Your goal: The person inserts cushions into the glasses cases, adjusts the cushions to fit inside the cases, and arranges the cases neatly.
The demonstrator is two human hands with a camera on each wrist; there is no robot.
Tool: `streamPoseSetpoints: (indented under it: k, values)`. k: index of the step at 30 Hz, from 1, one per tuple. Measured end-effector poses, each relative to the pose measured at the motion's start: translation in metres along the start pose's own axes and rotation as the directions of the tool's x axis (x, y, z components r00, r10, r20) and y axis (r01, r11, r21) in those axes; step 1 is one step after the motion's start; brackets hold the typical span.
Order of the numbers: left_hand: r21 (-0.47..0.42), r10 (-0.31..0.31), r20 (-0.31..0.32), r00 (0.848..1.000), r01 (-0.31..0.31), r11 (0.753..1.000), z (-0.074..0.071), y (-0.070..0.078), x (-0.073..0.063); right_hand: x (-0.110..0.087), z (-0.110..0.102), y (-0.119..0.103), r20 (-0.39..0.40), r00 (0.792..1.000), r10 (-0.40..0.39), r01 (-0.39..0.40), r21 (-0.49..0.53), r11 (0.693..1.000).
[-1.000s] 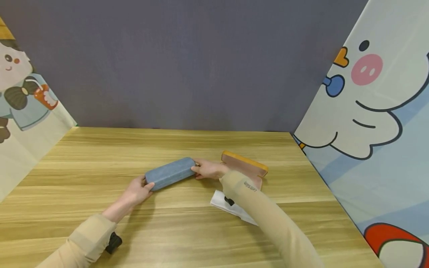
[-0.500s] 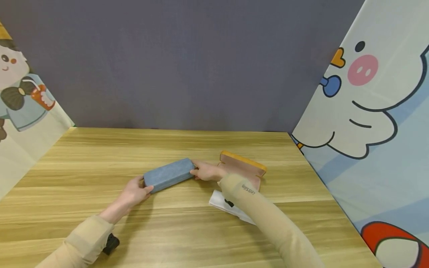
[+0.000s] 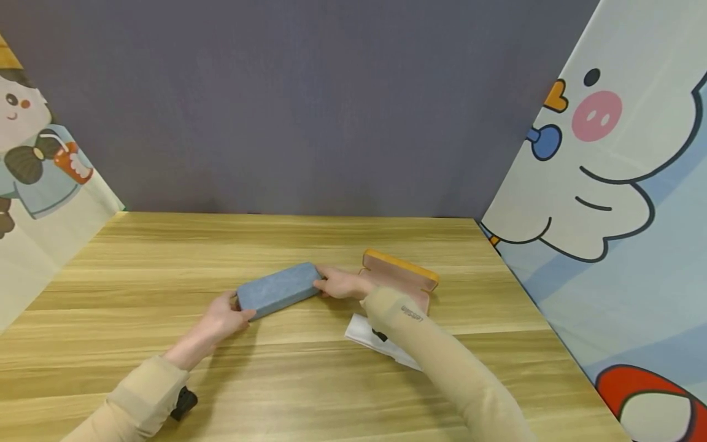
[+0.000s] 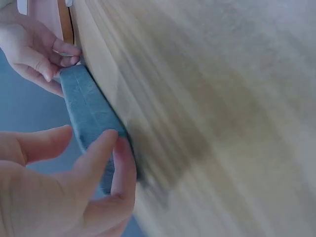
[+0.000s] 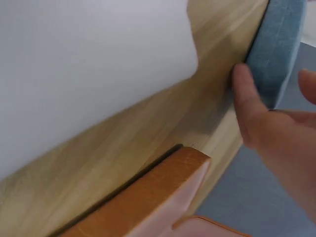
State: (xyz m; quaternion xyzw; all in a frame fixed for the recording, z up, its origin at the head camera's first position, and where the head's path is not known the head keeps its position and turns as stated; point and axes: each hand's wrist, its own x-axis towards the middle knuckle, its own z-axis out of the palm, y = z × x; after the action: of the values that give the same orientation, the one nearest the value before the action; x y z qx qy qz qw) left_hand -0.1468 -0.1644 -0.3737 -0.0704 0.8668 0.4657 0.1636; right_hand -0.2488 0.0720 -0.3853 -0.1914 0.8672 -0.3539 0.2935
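Observation:
A closed blue glasses case [image 3: 278,290] lies at a slant on the wooden table, its right end farther back. My left hand [image 3: 221,318] holds its left end, the thumb by the front corner and the fingers behind. At the other end, my right hand [image 3: 339,282] straddles the corner with thumb and fingers and holds it. Close up in the left wrist view, left fingertips [image 4: 109,136] lie against the side of the case. One right fingertip [image 5: 242,74] meets the case's end close to the tabletop in the right wrist view.
An orange glasses case [image 3: 405,267] with pink lining stands open behind my right forearm. A white folded sheet [image 3: 367,334] lies partly beneath that forearm. A grey wall [image 3: 331,110] rises behind the table [image 3: 309,393], with printed panels on both sides.
The blue glasses case has turned from tilted, front side showing, to flat with its top up. Both hands have stayed at its ends, with the left thumb shifting slightly lower.

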Motion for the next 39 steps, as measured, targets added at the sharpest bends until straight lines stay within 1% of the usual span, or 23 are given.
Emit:
streamPoseSetpoints:
  k: [2, 4, 6, 7, 10, 12, 15, 17, 19, 23, 28, 31, 35, 39]
  values:
    - [0.099, 0.027, -0.037, 0.999, -0.024, 0.995, 0.003, 0.005, -0.002, -0.005, -0.002, -0.001, -0.007, 1.0, 0.007, -0.007, -0.052, 0.999]
    - [0.185, 0.06, -0.072, 0.996, -0.046, 0.982, 0.006, 0.013, -0.004, -0.011, -0.006, -0.003, -0.021, 1.0, 0.008, -0.01, -0.106, 0.994]
    - [0.24, 0.099, -0.11, 0.989, -0.07, 0.968, 0.01, 0.021, -0.006, -0.018, -0.01, -0.006, -0.037, 0.999, 0.003, -0.009, -0.156, 0.988]
    - [0.245, 0.119, -0.118, 0.986, -0.087, 0.966, 0.011, 0.025, -0.006, -0.021, -0.012, -0.008, -0.046, 0.999, -0.006, -0.002, -0.177, 0.984]
    - [0.246, 0.166, -0.126, 0.978, -0.131, 0.96, 0.016, 0.037, -0.007, -0.033, -0.019, -0.013, -0.072, 0.997, -0.029, 0.013, -0.218, 0.976]
    - [0.238, 0.198, -0.127, 0.972, -0.164, 0.957, 0.02, 0.044, -0.005, -0.043, -0.024, -0.017, -0.098, 0.994, -0.042, 0.016, -0.253, 0.967]
    - [0.233, 0.247, -0.131, 0.96, -0.213, 0.949, 0.025, 0.053, -0.001, -0.057, -0.028, -0.02, -0.132, 0.989, -0.059, 0.02, -0.279, 0.96]
    - [0.241, 0.285, -0.132, 0.949, -0.249, 0.938, 0.028, 0.057, 0.002, -0.066, -0.031, -0.021, -0.141, 0.988, -0.065, 0.022, -0.284, 0.959]
    - [0.244, 0.33, -0.128, 0.935, -0.293, 0.924, 0.031, 0.061, 0.006, -0.074, -0.032, -0.022, -0.156, 0.985, -0.07, 0.023, -0.286, 0.958]
    - [0.228, 0.405, -0.097, 0.909, -0.376, 0.898, 0.041, 0.072, 0.013, -0.094, -0.036, -0.02, -0.203, 0.976, -0.078, 0.018, -0.283, 0.959]
    - [0.208, 0.466, -0.075, 0.881, -0.443, 0.872, 0.059, 0.088, 0.021, -0.122, -0.039, -0.007, -0.262, 0.961, -0.089, 0.005, -0.304, 0.953]
    - [0.199, 0.491, -0.055, 0.869, -0.473, 0.859, 0.072, 0.096, 0.025, -0.136, -0.038, 0.004, -0.296, 0.949, -0.112, 0.009, -0.33, 0.944]
    - [0.184, 0.515, -0.018, 0.857, -0.503, 0.844, 0.086, 0.101, 0.029, -0.152, -0.034, 0.016, -0.344, 0.929, -0.136, 0.017, -0.328, 0.944]
    - [0.179, 0.543, 0.02, 0.84, -0.537, 0.824, 0.096, 0.103, 0.031, -0.166, -0.031, 0.029, -0.385, 0.911, -0.147, 0.024, -0.305, 0.952]
